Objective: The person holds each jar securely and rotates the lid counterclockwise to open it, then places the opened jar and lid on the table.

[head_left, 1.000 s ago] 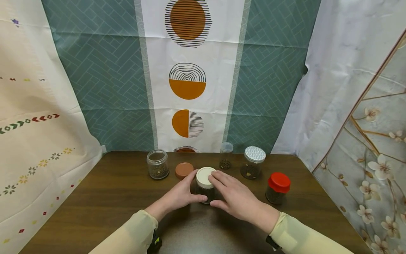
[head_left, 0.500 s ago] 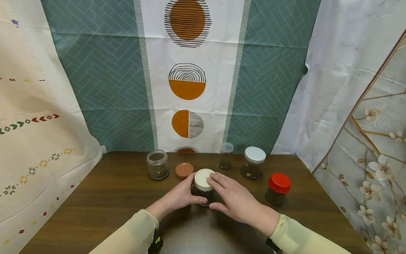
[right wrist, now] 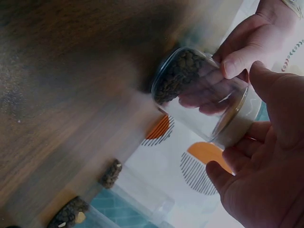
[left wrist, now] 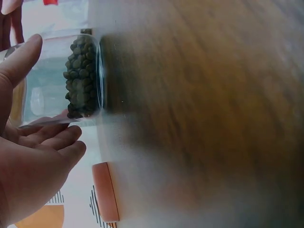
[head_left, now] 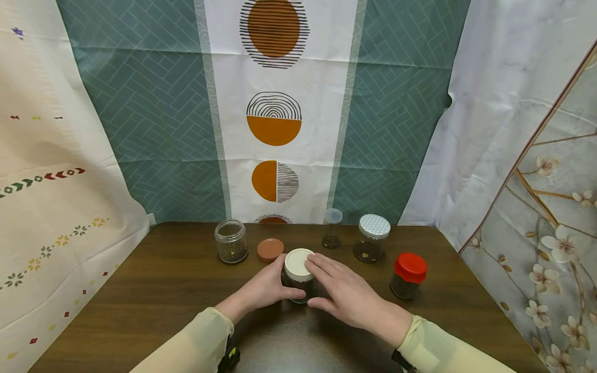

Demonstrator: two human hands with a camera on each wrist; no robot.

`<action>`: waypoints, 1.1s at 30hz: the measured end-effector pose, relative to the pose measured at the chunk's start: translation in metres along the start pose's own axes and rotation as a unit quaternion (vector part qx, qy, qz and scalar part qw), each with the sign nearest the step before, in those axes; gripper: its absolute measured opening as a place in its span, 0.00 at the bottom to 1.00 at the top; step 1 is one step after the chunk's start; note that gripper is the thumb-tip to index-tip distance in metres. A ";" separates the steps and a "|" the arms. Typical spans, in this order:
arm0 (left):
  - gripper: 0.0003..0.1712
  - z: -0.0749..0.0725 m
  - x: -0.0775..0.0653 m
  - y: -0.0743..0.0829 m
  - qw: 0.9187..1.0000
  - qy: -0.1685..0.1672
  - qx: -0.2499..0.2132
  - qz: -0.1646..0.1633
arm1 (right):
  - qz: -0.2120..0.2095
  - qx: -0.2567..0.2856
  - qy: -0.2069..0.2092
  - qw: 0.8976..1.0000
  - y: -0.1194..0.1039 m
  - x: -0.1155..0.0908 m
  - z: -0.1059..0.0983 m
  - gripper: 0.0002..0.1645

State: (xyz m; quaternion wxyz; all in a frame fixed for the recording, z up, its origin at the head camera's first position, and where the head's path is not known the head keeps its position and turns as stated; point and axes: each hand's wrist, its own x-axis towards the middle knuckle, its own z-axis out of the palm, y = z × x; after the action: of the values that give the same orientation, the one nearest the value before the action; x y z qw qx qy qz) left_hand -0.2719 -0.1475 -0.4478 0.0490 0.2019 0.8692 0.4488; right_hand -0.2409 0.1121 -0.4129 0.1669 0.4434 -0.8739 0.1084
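Observation:
A glass jar (head_left: 300,286) with a cream lid (head_left: 297,262) stands on the table between both hands. Dark round pellets (left wrist: 81,78) fill its lower part, as the left wrist view shows. My left hand (head_left: 262,288) grips the jar's side, thumb in front and fingers behind. With its fingers at the far edge and thumb on the near side, my right hand (head_left: 347,291) grips the cream lid; the right wrist view shows this lid (right wrist: 242,123) between thumb and fingers. The lid sits level on the jar's mouth.
Behind, to the left, are an open glass jar (head_left: 231,246) and a loose brown lid (head_left: 270,249). At the back right stand a slim clear-lidded jar (head_left: 331,233) and a pattern-lidded jar (head_left: 371,243). A red-lidded jar (head_left: 408,277) is right of my right hand.
The cream-lidded jar has shifted slightly left and towards me since the first frame, both hands staying on it. The other jars have not moved.

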 end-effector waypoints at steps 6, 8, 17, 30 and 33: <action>0.53 0.000 -0.002 0.002 1.000 0.004 0.018 -0.001 | 0.001 0.006 0.001 1.000 -0.001 -0.003 -0.001 0.49; 0.54 0.000 -0.002 0.003 1.000 0.004 0.023 0.001 | 0.001 0.008 0.002 1.000 -0.001 -0.004 -0.002 0.49; 0.54 -0.004 -0.003 0.008 0.999 0.001 0.041 0.017 | 0.024 0.042 -0.018 0.999 0.000 -0.010 -0.007 0.49; 0.54 -0.007 -0.008 0.016 0.996 -0.010 0.085 0.027 | 0.101 0.113 -0.072 0.986 0.007 -0.018 -0.014 0.44; 0.55 -0.006 -0.009 0.018 0.994 -0.007 0.100 0.033 | 0.114 0.119 -0.068 0.984 0.010 -0.015 -0.015 0.43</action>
State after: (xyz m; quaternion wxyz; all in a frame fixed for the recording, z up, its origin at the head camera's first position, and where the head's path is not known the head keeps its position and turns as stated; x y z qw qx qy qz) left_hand -0.2594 -0.1463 -0.4305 0.0194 0.2372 0.9022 0.3598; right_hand -0.2376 0.1342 -0.4056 0.0395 0.3639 -0.9090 0.1995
